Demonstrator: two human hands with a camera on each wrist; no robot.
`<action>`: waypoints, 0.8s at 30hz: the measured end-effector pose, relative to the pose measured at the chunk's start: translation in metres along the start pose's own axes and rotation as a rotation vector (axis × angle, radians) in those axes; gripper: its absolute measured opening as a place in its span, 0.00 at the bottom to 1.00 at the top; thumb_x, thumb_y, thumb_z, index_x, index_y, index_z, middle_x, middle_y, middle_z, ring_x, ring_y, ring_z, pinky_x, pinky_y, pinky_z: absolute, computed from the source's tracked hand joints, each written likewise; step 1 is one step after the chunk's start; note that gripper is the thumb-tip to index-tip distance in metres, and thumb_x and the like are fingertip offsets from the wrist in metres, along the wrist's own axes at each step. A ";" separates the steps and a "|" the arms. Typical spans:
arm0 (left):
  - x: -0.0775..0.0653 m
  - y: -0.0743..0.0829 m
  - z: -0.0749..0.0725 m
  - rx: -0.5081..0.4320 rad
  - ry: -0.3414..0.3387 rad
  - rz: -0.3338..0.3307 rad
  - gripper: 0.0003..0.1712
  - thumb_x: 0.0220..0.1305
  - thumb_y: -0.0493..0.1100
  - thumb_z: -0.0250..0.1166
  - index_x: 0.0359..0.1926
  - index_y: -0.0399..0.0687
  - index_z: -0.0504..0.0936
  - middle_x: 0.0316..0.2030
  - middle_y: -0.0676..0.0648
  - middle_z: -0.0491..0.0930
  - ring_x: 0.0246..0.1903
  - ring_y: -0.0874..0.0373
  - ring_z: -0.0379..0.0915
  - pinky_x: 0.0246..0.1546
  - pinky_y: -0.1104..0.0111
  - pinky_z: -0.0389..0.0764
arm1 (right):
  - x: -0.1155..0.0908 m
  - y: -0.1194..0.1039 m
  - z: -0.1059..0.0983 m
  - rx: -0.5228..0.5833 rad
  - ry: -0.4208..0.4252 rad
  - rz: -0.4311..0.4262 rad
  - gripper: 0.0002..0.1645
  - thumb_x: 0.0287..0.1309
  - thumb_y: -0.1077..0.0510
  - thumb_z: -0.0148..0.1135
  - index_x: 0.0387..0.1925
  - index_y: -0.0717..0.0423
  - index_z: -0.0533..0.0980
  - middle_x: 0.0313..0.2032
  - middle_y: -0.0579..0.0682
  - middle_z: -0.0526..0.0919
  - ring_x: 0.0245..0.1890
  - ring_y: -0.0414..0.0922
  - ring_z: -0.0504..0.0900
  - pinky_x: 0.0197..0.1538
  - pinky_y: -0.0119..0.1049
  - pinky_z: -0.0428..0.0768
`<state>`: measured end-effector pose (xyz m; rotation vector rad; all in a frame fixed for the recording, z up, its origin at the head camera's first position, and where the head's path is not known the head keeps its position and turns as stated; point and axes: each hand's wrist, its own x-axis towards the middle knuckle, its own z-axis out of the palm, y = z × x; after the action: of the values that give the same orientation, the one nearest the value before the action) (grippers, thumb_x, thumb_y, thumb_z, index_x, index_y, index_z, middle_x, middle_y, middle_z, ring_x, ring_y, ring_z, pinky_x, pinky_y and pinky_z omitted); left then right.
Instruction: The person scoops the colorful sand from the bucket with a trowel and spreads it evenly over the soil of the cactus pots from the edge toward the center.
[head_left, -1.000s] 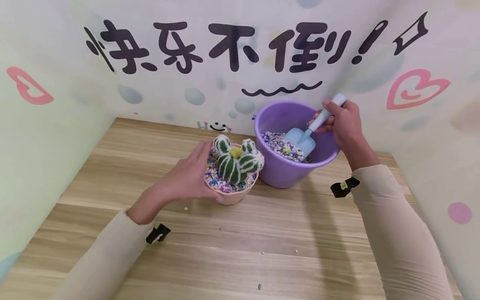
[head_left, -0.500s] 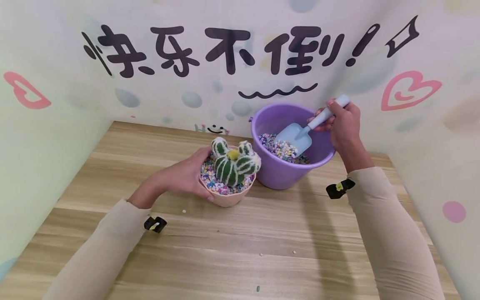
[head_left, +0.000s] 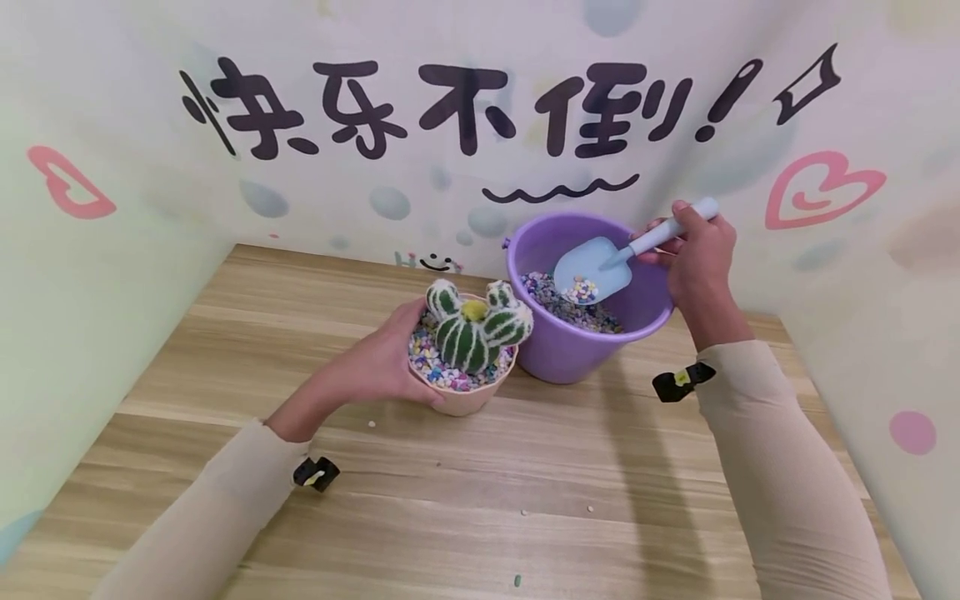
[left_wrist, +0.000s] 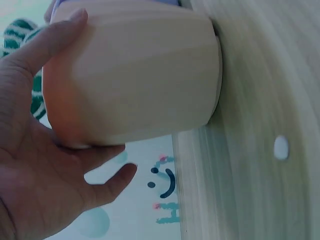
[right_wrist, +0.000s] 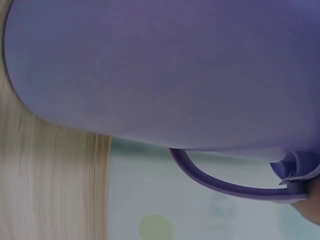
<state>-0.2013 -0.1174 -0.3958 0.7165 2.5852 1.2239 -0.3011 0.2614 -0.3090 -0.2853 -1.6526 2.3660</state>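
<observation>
My left hand grips a pale pink flowerpot from its left side, thumb at the front. In the left wrist view the pot stands with its base on the wood. Inside it sits a knitted-looking green and white cactus with a yellow top, ringed by coloured pebbles. My right hand holds a light blue hand shovel by its handle, over the inside of a purple bucket. A small heap of pebbles lies on the blade, and more pebbles cover the bucket's bottom.
Bucket and pot stand close together near the back of the wooden table. A few stray pebbles lie on the wood. A printed cloth wall closes the back and sides. The bucket's handle hangs behind it.
The shovel has risen out of the pebbles in the bucket and now carries a small load on its blade. My right hand moved slightly right; the left stays on the pot.
</observation>
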 end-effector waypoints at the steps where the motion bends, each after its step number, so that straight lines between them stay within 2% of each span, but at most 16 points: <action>1: -0.001 0.001 0.002 0.004 0.014 -0.014 0.78 0.30 0.52 0.85 0.76 0.44 0.42 0.71 0.38 0.51 0.68 0.43 0.55 0.68 0.49 0.60 | 0.000 -0.001 -0.001 0.007 0.019 0.016 0.12 0.65 0.57 0.59 0.43 0.59 0.68 0.24 0.57 0.82 0.25 0.54 0.87 0.20 0.40 0.83; 5: -0.005 0.006 0.011 0.019 0.064 -0.079 0.79 0.31 0.54 0.85 0.77 0.47 0.41 0.71 0.39 0.51 0.66 0.44 0.58 0.66 0.48 0.64 | 0.000 -0.007 -0.006 0.066 0.086 0.076 0.13 0.64 0.57 0.61 0.44 0.57 0.68 0.25 0.57 0.82 0.27 0.55 0.87 0.21 0.41 0.83; 8: -0.007 0.011 0.016 0.025 0.099 -0.122 0.79 0.30 0.55 0.85 0.77 0.49 0.41 0.71 0.40 0.52 0.65 0.43 0.61 0.64 0.48 0.66 | -0.002 -0.010 -0.011 0.097 0.101 0.100 0.15 0.65 0.56 0.61 0.47 0.57 0.67 0.27 0.57 0.82 0.30 0.55 0.88 0.23 0.41 0.84; 18: -0.012 0.019 0.025 0.084 0.170 -0.183 0.80 0.29 0.56 0.84 0.76 0.44 0.42 0.72 0.37 0.50 0.66 0.38 0.59 0.64 0.44 0.65 | -0.017 -0.018 -0.021 0.191 0.091 0.153 0.17 0.63 0.56 0.63 0.49 0.53 0.69 0.31 0.58 0.83 0.35 0.58 0.87 0.29 0.45 0.84; 24: -0.015 0.021 0.027 0.135 0.192 -0.218 0.80 0.30 0.60 0.83 0.76 0.39 0.42 0.73 0.35 0.48 0.65 0.35 0.60 0.62 0.41 0.66 | -0.031 -0.019 -0.021 0.233 0.028 0.191 0.18 0.63 0.55 0.63 0.50 0.52 0.66 0.30 0.58 0.82 0.35 0.58 0.87 0.27 0.44 0.84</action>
<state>-0.1712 -0.0949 -0.3978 0.3395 2.8326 1.1086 -0.2640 0.2775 -0.2972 -0.4466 -1.3743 2.6510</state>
